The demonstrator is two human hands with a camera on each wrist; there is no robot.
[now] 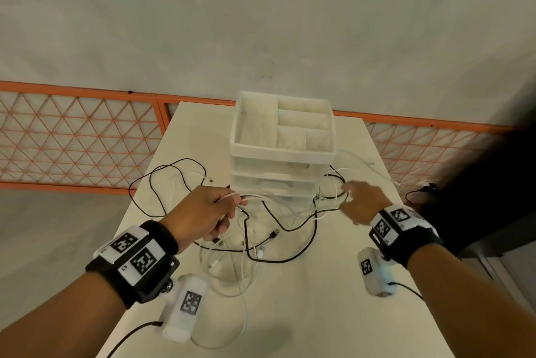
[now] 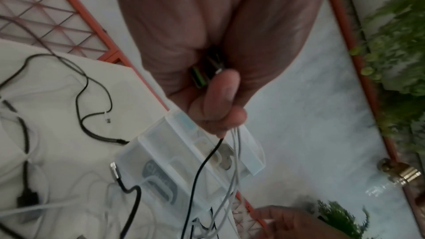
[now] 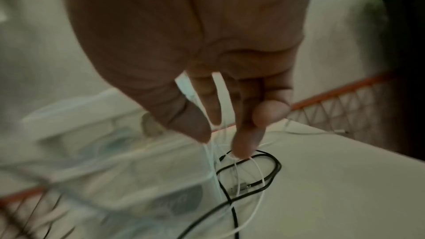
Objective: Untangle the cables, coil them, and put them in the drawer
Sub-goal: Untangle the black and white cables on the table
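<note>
White and black cables (image 1: 255,244) lay knotted across the desk (image 1: 333,314), the loosest loops nearest the person. Above them the left hand (image 1: 203,212) was clenched round a bundle of strands, white and black together, with a plug end tucked in its palm, as the left wrist view showed. Further right, the right hand (image 1: 362,202) pinched thin white strands between thumb and fingers (image 3: 246,144), above a black loop; the blur there made it hard to say whether that loop was caught too. Beyond both hands stood the drawer unit (image 1: 282,160), its drawers apparently not yet pulled out, with cable trailing on either side of it.

Done well, the step in hand, untangling, probably called for keeping the left grip fixed as an anchor while the right followed one white strand to its free end and fed it back through the crossings. Pulling both hands apart would likely tighten the knot.
</note>
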